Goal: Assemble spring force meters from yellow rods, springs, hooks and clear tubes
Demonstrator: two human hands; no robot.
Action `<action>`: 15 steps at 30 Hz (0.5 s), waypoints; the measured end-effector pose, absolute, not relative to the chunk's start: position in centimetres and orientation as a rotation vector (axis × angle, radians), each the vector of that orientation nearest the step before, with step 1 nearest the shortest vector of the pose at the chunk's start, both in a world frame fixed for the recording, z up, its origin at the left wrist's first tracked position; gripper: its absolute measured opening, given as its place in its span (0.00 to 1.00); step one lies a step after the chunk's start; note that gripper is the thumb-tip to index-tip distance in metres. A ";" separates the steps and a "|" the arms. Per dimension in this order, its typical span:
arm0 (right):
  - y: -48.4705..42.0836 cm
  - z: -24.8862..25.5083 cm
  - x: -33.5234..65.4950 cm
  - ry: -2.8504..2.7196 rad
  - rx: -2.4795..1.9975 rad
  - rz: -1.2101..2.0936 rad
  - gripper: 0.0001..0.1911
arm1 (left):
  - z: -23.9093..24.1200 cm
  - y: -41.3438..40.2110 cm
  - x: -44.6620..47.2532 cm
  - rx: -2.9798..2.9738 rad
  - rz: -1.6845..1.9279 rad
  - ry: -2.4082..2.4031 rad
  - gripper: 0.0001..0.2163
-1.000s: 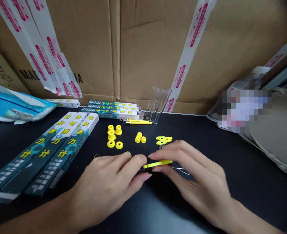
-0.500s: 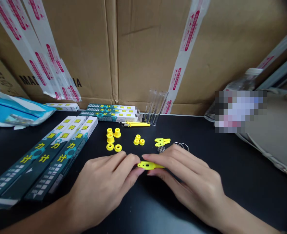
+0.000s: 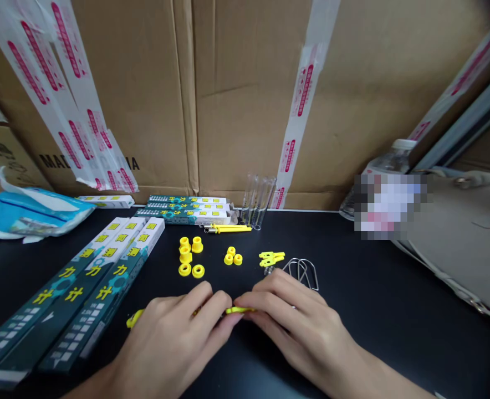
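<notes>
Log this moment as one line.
left hand: pinching yellow piece, left end; right hand: pinching right end; beyond: yellow collars, clear tubes; leftward: long boxes

Bare left hand (image 3: 172,332), bare right hand (image 3: 303,324)

At lower centre, the left hand (image 3: 180,327) and right hand (image 3: 303,321) hide much of the small yellow piece (image 3: 235,310). Another yellow part (image 3: 134,319) vanishes behind the left hand. The right hand covers some wire loops' (image 3: 299,270) lower ends. Pixels blur the bottle's (image 3: 390,160) label. The grey bag (image 3: 457,244) leaves the right edge.
</notes>
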State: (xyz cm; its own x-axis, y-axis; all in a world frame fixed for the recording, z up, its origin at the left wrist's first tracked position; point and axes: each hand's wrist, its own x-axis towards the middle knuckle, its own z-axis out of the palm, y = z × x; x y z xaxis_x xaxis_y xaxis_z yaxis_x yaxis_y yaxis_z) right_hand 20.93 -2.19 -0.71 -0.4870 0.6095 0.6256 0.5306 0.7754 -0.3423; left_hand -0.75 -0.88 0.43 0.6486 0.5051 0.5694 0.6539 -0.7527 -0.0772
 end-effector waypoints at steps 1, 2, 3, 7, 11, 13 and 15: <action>-2.2 -0.7 21.0 -2.200 -0.833 0.145 0.08 | 0.4 -0.9 -0.8 -2.591 -0.793 -0.951 0.24; -2.2 -0.7 21.0 -2.203 -0.821 0.153 0.08 | 0.4 -1.0 -0.8 -2.597 -0.808 -0.964 0.22; -2.2 -0.7 21.0 -2.203 -0.813 0.151 0.08 | 0.4 -1.0 -0.8 -2.609 -0.816 -0.974 0.21; -2.0 -0.2 21.0 -2.214 -0.780 0.068 0.09 | 0.6 -1.0 -0.9 -2.592 -0.819 -0.909 0.16; -2.1 0.6 21.0 -2.236 -0.754 -0.069 0.10 | 1.1 -0.8 -0.8 -2.510 -0.815 -0.746 0.14; -2.1 1.0 21.0 -2.245 -0.753 -0.120 0.10 | 1.2 -0.8 -0.7 -2.483 -0.794 -0.715 0.12; -2.1 1.0 21.0 -2.248 -0.759 -0.155 0.09 | 1.2 -0.8 -0.7 -2.463 -0.761 -0.700 0.11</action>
